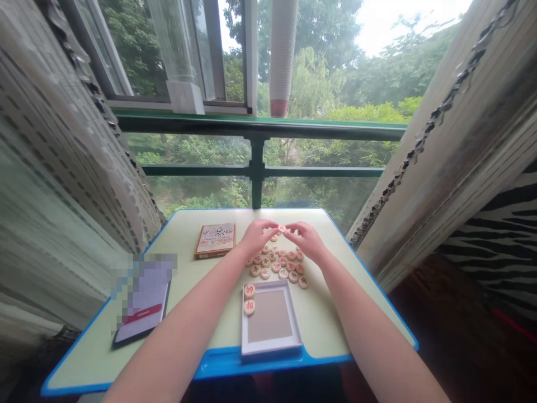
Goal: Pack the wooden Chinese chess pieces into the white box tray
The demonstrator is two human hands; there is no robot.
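Observation:
A round Chinese chess piece [282,229] with a red character is pinched between the fingertips of my left hand [257,237] and my right hand [307,239]. Both hands hold it up over the far part of the table. Below them lie several loose chess pieces [277,267], marked in red or black; my wrists and fingers hide some. Closer to me is a shallow white box tray [272,344]. Two red-marked pieces [249,307] sit in its left side, one above the other.
The pale table [331,330] has a blue rim. A printed box lid [215,238] lies at the back left, and a tablet or phone [145,302], partly blurred out, at the left. Curtains [419,168] hang on both sides; a railing [319,130] and window stand behind.

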